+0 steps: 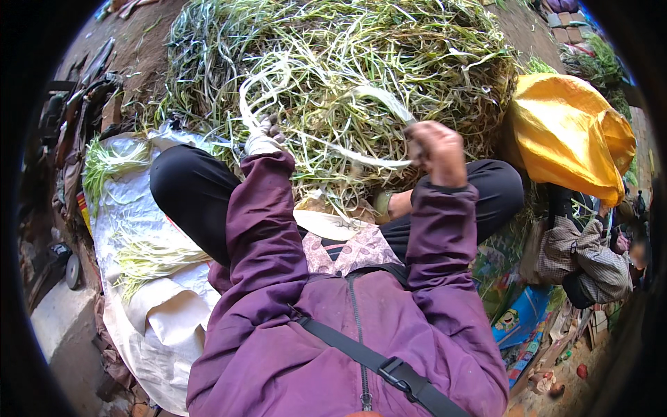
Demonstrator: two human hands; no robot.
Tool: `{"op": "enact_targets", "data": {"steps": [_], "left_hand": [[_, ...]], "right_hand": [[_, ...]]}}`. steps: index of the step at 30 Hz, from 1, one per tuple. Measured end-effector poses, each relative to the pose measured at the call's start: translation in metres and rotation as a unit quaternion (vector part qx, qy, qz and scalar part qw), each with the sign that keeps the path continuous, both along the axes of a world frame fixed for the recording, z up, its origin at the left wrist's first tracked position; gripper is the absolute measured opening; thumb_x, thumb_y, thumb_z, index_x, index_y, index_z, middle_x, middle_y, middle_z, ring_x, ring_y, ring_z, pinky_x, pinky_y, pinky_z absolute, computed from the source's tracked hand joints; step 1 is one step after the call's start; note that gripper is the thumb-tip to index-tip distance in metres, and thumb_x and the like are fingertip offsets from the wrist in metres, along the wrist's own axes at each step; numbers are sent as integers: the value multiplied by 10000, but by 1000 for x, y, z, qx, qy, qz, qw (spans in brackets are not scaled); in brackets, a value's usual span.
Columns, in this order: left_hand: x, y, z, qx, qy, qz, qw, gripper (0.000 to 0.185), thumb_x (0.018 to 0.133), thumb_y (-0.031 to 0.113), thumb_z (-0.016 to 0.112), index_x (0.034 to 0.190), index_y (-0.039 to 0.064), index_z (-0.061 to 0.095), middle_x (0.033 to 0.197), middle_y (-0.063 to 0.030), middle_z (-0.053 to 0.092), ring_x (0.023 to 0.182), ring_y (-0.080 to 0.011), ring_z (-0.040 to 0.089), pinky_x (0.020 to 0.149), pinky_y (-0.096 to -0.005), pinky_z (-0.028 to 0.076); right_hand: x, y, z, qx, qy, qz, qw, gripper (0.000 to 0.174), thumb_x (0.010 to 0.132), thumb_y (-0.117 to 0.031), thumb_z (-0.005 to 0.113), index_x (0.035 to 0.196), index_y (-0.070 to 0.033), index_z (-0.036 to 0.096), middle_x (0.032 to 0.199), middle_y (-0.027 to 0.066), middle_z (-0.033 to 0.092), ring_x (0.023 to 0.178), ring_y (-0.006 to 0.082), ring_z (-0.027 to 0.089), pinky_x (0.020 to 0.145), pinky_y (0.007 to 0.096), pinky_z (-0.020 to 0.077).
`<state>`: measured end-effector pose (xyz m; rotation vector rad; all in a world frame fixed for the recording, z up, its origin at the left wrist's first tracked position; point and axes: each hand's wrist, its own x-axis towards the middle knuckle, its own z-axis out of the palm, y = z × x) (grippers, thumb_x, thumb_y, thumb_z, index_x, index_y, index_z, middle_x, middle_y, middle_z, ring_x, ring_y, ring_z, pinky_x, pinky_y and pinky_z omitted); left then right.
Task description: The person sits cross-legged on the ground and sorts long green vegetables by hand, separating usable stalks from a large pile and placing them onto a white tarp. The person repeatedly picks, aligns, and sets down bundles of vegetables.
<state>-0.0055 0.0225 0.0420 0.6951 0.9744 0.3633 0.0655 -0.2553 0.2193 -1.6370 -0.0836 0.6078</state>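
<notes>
A heap of loose, pale green leafy stalks (pixel 443 57) spreads before my crossed legs. My left hand (pixel 267 136), with a whitish wrap at the wrist and dark coverings on its fingertips, grips a few long pale stalks (pixel 245 99) that curve up over the heap. Above my right knee, my right hand (pixel 439 148) is closed and blurred by motion. Pale strands (pixel 385 98) stretch from its fingers, one group up and left, another low across toward my left hand. On a white plastic sheet (pixel 112 208) at my left lie two sorted bunches, one upper (pixel 117 159) and one lower (pixel 156 254).
A yellow sack (pixel 568 135) stands beside the heap at the right. Beyond it sits another person in checked clothing (pixel 599 255), partly hidden. Blue printed plastic (pixel 521 318) lies near my right side. Dark clutter (pixel 73 156) and a pale block (pixel 68 323) line the left edge.
</notes>
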Motion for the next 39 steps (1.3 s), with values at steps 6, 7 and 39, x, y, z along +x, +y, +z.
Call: {"op": "enact_targets", "data": {"steps": [6, 7, 39], "left_hand": [[-6, -8, -8, 368, 140, -97, 914, 121, 804, 62, 597, 920, 32, 581, 708, -46, 590, 500, -122, 513, 390, -265, 409], [-6, -12, 6, 418, 135, -109, 892, 138, 795, 73, 616, 923, 28, 591, 717, -48, 599, 482, -122, 501, 385, -250, 399], [-6, -2, 76, 104, -49, -46, 992, 164, 863, 197, 559, 957, 65, 578, 651, -98, 604, 282, -92, 308, 267, -244, 212]], "right_hand": [[15, 14, -17, 116, 20, -170, 978, 88, 852, -105, 537, 852, -19, 554, 600, 33, 563, 392, 75, 469, 308, 166, 272], [12, 23, -25, 115, 38, -145, 982, 88, 846, -114, 559, 840, -27, 553, 610, 35, 578, 393, 72, 485, 307, 164, 275], [-33, 58, -110, -289, -399, 175, 852, 148, 799, -189, 580, 818, -45, 608, 771, 97, 563, 660, 264, 567, 612, 350, 476]]}}
